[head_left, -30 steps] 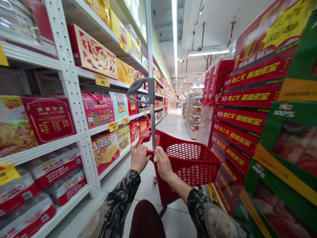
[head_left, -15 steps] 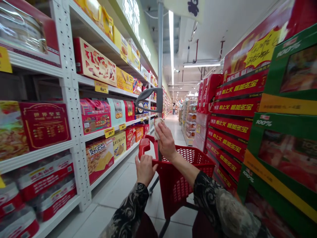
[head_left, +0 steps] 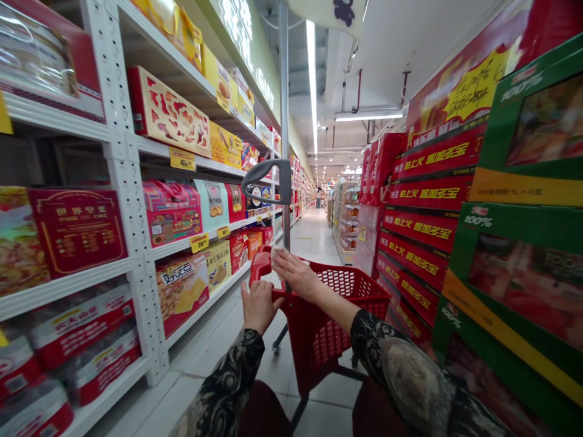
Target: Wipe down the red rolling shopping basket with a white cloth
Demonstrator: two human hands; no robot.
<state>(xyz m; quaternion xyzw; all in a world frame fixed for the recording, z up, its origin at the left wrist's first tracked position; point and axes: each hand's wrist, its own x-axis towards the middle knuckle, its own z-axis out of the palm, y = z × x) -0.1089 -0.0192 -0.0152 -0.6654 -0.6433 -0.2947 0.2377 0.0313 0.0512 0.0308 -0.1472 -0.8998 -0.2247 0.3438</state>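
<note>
In the head view a red plastic shopping cart (head_left: 310,352) stands right before me. My left hand (head_left: 259,306) curls its fingers over the cart's near left rim, beside a red handle piece (head_left: 260,264). A whitish cloth (head_left: 275,254) lies under the fingers of my right hand (head_left: 296,276), partly hidden by them. The hand presses the cloth close to the handle piece, at the foot of a grey metal pole (head_left: 284,121). A dark grey loop handle (head_left: 286,181) sits on the pole above both hands.
White shelving (head_left: 122,200) with boxed goods runs along the left. Stacked red drink cartons (head_left: 423,194) and green boxes (head_left: 528,243) wall the right side. A tiled aisle (head_left: 307,230) leads ahead, with a distant person (head_left: 319,197).
My right hand has moved down the pole with the cloth, to a spot beside the handle piece. My left hand stays on the cart rim. The view has shifted slightly.
</note>
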